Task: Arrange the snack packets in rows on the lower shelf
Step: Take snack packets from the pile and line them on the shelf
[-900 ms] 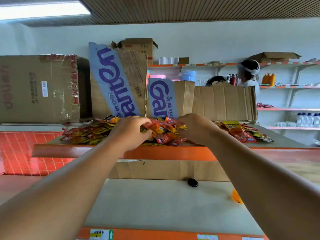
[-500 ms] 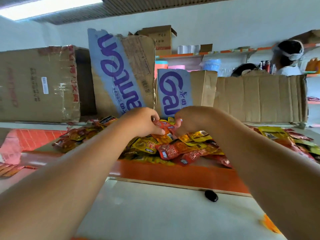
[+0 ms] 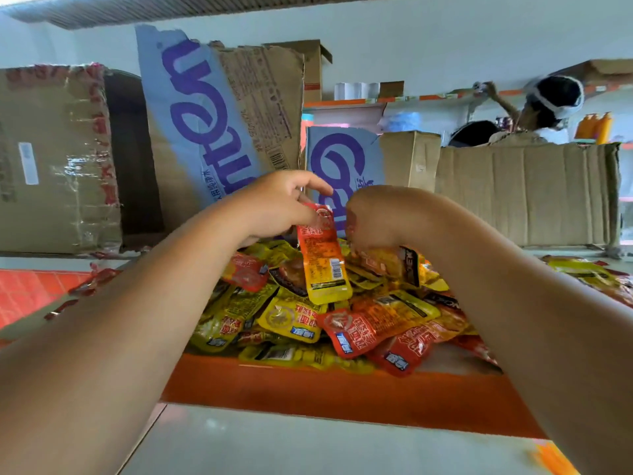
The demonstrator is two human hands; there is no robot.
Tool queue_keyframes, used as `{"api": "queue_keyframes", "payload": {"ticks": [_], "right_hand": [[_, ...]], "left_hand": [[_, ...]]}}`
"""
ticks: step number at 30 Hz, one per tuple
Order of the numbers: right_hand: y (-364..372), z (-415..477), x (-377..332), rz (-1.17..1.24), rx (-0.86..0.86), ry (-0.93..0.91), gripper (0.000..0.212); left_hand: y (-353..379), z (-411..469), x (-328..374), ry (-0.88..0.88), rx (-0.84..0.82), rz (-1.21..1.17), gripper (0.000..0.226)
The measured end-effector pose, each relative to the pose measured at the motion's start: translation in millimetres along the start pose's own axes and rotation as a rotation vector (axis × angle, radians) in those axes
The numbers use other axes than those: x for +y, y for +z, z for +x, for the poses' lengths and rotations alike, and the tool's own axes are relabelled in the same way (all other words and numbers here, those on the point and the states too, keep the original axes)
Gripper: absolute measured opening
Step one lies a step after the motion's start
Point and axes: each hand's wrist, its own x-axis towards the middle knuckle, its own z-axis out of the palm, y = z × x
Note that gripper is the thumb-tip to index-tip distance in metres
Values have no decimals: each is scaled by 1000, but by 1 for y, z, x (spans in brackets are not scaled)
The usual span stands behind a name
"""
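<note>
Left hand [image 3: 274, 204] is pinching red packet [image 3: 323, 258] at its top, hanging vertical. Right hand [image 3: 373, 217] is curling just right; hold unclear.

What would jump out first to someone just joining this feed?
A heap of red and yellow snack packets lies piled on the orange-edged shelf in the middle of the view. Just above it, the left hand pinches one orange-and-yellow packet by its top so it hangs upright, and the right hand is curled close beside it. Behind them stand torn cardboard boxes with big purple lettering.
</note>
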Motion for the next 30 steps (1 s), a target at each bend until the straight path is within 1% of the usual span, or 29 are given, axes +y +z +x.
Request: {"api": "queue_keyframes", "payload": {"ticks": [1,3,5,7,9,10,11,12,13,15,17,19,22,25,27,30], "right_hand": [[0,1,3,29,51,8,10],[0,6,12,124,119,66,25],[2,10,20,237,173,127,26],[5,12,25,319,192,172,23],[12,15,27,385,183,229,27],[15,13,27,374,177,235,27],[17,13,27,313,170,218,25],[19,11,27,230,145,195,20],[20,9,26,151,83,178,16],[21,3,26,1,-66,144,16],[21,-1,29,-5,-142,136,13],[19,-1,33,16,-137,120,21],[17,-4,33,54,-145,132,44],[18,-10,26,86,-205,135,58],[20,-10,20,66,-207,134,59],[21,-9,16,53,-184,111,58]], "left_hand": [[-5,3,3,26,37,-21,39],[-14,7,10,98,93,-26,33],[-19,7,19,156,98,52,34],[-18,8,27,200,93,153,34],[-8,8,32,250,112,199,37],[1,9,33,272,121,201,38],[11,9,33,282,122,202,38],[23,8,33,288,107,206,36],[34,7,32,290,74,216,34],[49,4,30,272,-46,245,37],[50,0,28,233,-200,317,39],[41,-10,29,191,-302,400,36],[27,-25,32,124,-349,563,40],[20,-34,35,32,-396,667,46],[22,-37,37,6,-403,697,50],[30,-38,39,30,-405,744,52]]}}
